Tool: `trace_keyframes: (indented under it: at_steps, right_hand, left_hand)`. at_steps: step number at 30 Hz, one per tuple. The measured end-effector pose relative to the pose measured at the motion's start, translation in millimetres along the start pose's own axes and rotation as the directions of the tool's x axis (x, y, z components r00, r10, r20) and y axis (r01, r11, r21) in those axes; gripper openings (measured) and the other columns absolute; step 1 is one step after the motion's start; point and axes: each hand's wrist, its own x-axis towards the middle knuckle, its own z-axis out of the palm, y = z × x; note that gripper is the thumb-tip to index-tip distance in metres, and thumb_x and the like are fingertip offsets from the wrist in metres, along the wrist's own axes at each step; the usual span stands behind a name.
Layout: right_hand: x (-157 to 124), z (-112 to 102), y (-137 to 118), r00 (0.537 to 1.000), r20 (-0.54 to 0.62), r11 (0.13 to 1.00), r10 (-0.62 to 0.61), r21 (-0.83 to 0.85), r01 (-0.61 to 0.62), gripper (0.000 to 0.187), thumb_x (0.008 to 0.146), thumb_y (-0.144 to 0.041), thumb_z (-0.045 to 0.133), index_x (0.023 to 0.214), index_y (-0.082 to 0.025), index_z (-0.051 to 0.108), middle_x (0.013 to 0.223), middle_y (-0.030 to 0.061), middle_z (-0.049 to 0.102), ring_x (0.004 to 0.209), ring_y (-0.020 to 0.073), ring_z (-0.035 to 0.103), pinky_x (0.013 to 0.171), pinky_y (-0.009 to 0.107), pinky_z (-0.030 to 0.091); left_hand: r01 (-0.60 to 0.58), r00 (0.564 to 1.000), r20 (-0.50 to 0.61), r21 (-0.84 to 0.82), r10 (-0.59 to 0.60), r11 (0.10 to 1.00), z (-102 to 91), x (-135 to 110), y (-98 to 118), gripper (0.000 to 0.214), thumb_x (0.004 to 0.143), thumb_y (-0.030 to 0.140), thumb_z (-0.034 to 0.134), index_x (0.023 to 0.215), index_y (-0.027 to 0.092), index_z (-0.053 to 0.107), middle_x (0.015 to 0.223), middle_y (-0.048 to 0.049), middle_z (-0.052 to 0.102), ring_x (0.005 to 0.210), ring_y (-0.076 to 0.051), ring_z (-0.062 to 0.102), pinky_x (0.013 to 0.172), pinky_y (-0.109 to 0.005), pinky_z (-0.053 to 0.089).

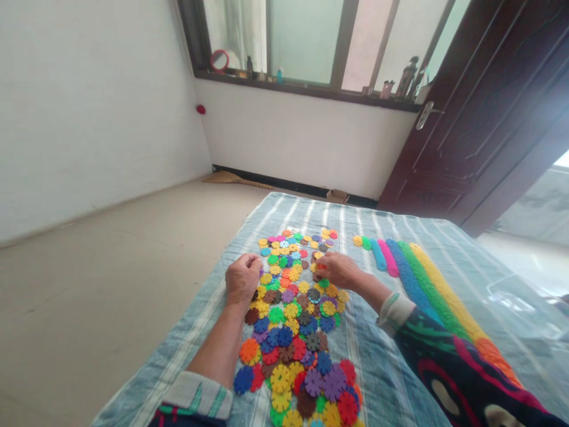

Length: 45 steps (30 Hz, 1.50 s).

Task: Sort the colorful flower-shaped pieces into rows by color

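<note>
A striped cloth [376,367] bears discs [284,337] and rods [431,290].

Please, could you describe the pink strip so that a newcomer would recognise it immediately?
On the striped blue-grey cloth, look right of the loose notched discs, where single-colour strips lie side by side. Between a short blue strip and a much longer blue strip lies the short pink strip, the only pink one.
</note>
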Motion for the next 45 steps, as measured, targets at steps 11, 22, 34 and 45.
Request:
trace_keyframes:
  at_steps: [11, 22, 34, 45]
  right_hand:
    - [22, 0, 8, 0.994, -0.078, 0.997, 0.075, 0.000, -0.075, 0.025, 0.094, -0.029, 0.049, 0.105, -0.024, 0.071, 0.111, 0.0055, 0.067, 0.099, 0.0195, 0.062, 0.076, 0.025, 0.041]
    - [23, 4, -39, 0.992, -0.076, 0.995, -0.099, 0.010, 0.100, 0.021, 0.095, -0.027, 0.050, 0.095, -0.020, 0.070, 0.105, 0.0084, 0.066, 0.098, 0.0210, 0.062, 0.078, 0.027, 0.041]
    - [50, 9, -80, 0.979, -0.025, 0.979, -0.200, -0.040, 0.199, 0.033, 0.097, -0.040, 0.047, 0.089, -0.021, 0.073, 0.096, 0.0089, 0.071, 0.089, 0.0211, 0.065, 0.074, 0.027, 0.042]
    - [114, 8, -87, 0.988, -0.142, 0.997, -0.063, -0.045, 0.057, 0.034, 0.099, -0.027, 0.038, 0.106, -0.020, 0.070, 0.116, 0.0123, 0.066, 0.108, 0.0235, 0.059, 0.083, 0.030, 0.044]
  left_hand:
    - [0.006, 1.000, 0.005, 0.003, -0.006, 1.000, -0.9, -3, 3, 0.020, 0.070, 0.035, 0.053, 0.073, 0.020, 0.066, 0.060, 0.0013, 0.066, 0.059, -0.017, 0.064, 0.062, -0.026, 0.047]
    - [-0.017, 1.000, 0.000, 0.016, 0.017, 1.000, -0.2, -4, -2, 0.021, 0.071, 0.036, 0.051, 0.072, 0.021, 0.066, 0.060, 0.0007, 0.066, 0.060, -0.016, 0.062, 0.060, -0.025, 0.046]
    - [-0.025, 1.000, 0.005, 0.038, 0.025, 0.999, 0.4, -5, -5, 0.018, 0.075, 0.032, 0.052, 0.073, 0.021, 0.065, 0.062, 0.0003, 0.067, 0.062, -0.016, 0.063, 0.062, -0.025, 0.046]
    - [-0.014, 1.000, 0.005, 0.055, 0.014, 0.998, -0.3, -9, 0, 0.017, 0.078, 0.027, 0.054, 0.079, 0.019, 0.069, 0.073, -0.0022, 0.072, 0.067, -0.016, 0.063, 0.066, -0.024, 0.045]
